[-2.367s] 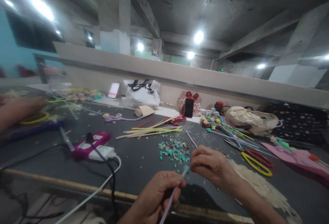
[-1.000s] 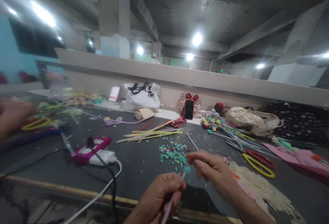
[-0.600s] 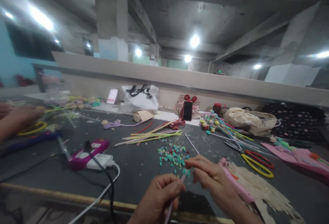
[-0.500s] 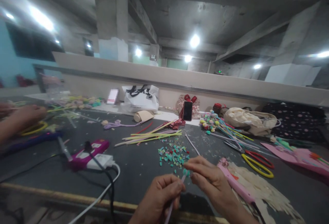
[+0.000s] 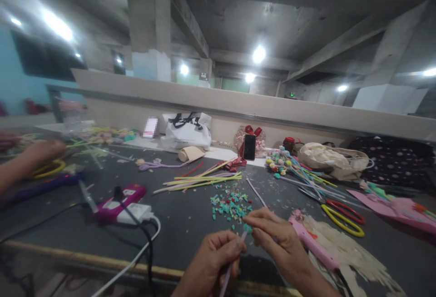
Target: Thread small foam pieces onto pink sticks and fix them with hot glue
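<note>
My left hand [image 5: 221, 254] is closed around a thin pale purple stick [image 5: 226, 279], near the table's front edge. A small teal piece [image 5: 247, 228] sits at the stick's upper end. My right hand [image 5: 277, 240] is at that end, its fingers bent around the teal piece and seeming to touch it. Just beyond both hands lies a scatter of small teal, yellow and red bits [image 5: 231, 206]. Another pale purple stick [image 5: 255, 191] lies behind my right hand. To the right of it rests a pink tool [image 5: 315, 247] with a dark cord.
Yellow and purple sticks [image 5: 204, 180] lie mid-table. Scissors with red and yellow handles [image 5: 344, 217] and a pale glove [image 5: 354, 251] are on the right. A magenta power strip [image 5: 119, 204] with cables sits left. Another person's arm [image 5: 30, 163] reaches in at far left. Bags and phones stand behind.
My hands hold nearly the same pose around the stick and teal piece. The other person's hand at the far left has shifted slightly.
</note>
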`<state>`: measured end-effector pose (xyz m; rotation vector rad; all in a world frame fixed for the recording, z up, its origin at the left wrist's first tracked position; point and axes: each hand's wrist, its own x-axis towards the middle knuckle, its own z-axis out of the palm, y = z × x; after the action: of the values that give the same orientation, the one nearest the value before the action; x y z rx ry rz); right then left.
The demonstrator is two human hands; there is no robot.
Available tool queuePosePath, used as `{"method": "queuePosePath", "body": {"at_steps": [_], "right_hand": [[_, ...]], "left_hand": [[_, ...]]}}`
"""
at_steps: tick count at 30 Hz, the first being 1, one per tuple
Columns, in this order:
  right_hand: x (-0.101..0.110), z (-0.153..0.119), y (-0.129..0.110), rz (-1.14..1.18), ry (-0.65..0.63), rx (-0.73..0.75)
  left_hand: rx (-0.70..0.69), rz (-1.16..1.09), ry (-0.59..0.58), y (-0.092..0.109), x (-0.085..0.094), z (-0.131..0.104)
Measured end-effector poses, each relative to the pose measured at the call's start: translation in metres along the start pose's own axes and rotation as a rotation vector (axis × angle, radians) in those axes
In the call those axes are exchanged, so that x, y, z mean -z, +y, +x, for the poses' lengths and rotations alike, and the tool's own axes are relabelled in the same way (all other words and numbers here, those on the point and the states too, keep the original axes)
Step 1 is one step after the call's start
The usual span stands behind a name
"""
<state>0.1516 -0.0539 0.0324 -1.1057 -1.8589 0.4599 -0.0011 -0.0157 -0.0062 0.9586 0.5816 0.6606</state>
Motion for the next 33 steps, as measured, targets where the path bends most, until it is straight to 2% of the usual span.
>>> {"method": "queuePosePath", "body": {"at_steps": [3,8,11,17,25,28,33], "right_hand": [[-0.001,0.000,0.002,0.047,0.028,-0.042],[-0.002,0.002,0.008,0.372,0.052,-0.312],[-0.003,0.005,0.009,0.496,0.047,-0.393],[-0.008,0.007,0.010,0.610,0.035,-0.359],[-0.009,0.006,0.008,0.593,0.040,-0.346],[-0.009,0.005,0.008,0.590,0.094,-0.355],[-0.009,0.003,0.017,0.567,0.272,-0.401]], "left_hand": [[-0.008,-0.022,0.005,-0.001,0.001,0.000],[-0.001,-0.019,-0.009,-0.004,0.002,0.001],[0.028,-0.004,-0.019,-0.004,0.004,0.003],[0.032,0.002,-0.016,-0.006,0.004,0.005],[0.030,-0.003,-0.047,-0.007,0.005,0.004],[0.011,-0.054,-0.009,-0.004,-0.001,0.000],[-0.012,-0.167,0.058,0.001,-0.009,-0.008]]}}
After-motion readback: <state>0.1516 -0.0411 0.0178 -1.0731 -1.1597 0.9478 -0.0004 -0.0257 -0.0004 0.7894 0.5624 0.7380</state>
